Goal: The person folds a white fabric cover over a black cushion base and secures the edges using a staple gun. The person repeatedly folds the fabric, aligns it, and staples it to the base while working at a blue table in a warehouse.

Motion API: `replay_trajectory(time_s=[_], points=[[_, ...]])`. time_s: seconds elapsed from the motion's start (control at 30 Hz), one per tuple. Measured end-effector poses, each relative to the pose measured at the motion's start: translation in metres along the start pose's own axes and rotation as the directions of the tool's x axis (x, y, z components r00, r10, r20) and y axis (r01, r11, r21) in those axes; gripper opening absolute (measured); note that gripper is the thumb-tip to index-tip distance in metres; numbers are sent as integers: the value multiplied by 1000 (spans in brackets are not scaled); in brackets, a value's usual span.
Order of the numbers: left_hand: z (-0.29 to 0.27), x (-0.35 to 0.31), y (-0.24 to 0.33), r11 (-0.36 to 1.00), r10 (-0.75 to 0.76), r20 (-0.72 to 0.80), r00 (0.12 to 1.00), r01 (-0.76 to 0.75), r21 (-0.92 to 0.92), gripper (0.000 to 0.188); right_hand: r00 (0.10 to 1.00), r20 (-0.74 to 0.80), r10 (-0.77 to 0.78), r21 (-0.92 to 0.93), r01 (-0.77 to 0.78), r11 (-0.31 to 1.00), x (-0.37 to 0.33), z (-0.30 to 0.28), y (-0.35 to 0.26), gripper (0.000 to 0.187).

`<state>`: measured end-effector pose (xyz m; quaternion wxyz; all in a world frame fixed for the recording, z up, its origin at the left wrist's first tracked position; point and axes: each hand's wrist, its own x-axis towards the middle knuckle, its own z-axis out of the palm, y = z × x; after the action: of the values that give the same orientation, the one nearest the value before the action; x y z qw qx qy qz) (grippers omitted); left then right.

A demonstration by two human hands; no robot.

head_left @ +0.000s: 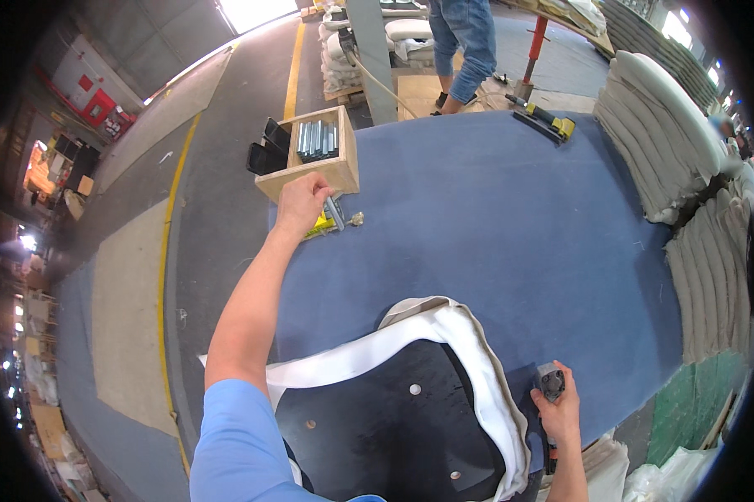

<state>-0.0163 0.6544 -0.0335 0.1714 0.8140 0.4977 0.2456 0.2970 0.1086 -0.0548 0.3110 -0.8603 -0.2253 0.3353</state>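
Note:
In front of me lies a black board (377, 418) with a few round holes, set in a cushion cover (402, 326) whose white edging folds round it. My left hand (302, 205) reaches out to the far left of the table, beside a wooden box, fingers pinched on a grey metal staple strip (335, 214). A yellow item (320, 224) lies partly hidden under that hand. Right of the cushion, my right hand (559, 406) is wrapped round a staple gun (551, 383) with a dark grey head; its lower part is mostly hidden.
The wooden box (310, 171) holds silver staple strips (317, 140) and black pieces. A yellow and black air tool (546, 124) lies at the table's far edge. Stacked padded covers (657, 134) line the right side. Beyond the blue table (477, 226), a person in jeans (467, 42) stands.

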Motion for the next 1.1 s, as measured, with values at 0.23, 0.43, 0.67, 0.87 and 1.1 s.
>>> replay_trajectory(time_s=[0.23,0.43,0.67,0.87,1.1], points=[[-2,-10,-12,992,-122,-5,993,122,17,24,1000,0,-12,-8,12,1000,0,0,-5,73],[18,-19,-31,995,-84,-113,990,89,38,29,988,-47,-148,-88,143,986,-1,2,-4,72],[-19,9,-51,968,-229,-275,934,248,36,39,997,-35,-76,-43,74,996,-8,1,-7,72],[-19,0,-78,640,-683,-87,726,536,-550,42,991,-39,-125,-39,123,992,-3,1,-2,71],[6,-16,-91,370,-681,130,721,492,-788,39,998,-20,-52,-21,52,998,-5,3,-8,72]])
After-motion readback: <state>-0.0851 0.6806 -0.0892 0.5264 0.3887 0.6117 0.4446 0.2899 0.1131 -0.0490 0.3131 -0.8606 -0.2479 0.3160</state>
